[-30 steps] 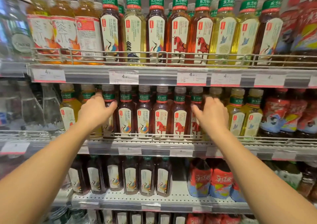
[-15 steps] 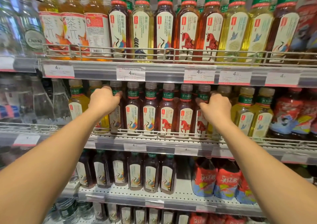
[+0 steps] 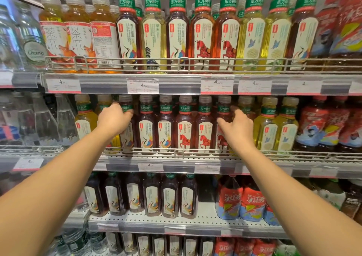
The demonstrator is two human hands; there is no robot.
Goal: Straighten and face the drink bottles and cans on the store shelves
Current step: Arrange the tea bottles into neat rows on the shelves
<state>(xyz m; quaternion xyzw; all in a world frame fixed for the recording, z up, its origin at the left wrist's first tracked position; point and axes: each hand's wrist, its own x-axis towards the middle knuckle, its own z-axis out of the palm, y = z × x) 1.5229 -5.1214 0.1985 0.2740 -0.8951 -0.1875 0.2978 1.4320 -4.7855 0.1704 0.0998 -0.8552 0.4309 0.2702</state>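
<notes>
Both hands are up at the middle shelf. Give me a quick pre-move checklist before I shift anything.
1. Left hand grip on the crane-label bottle: ok, fingers curl round its neck.
2. Right hand grip on the horse-label bottle: not ok, fingers only reaching.
3. Middle-shelf labels between the hands face forward: ok.
4. Wire rail holds the front row: ok.
5. Top-shelf orange tea bottle faced: not ok, barcode side shows.
6. Rows behind full: cannot tell.

Both my arms stretched fwd & up, left hand (image 3: 114, 119) w/ fingers curled far side, right hand (image 3: 238, 127) fingers loosely spread, palm down.
</notes>
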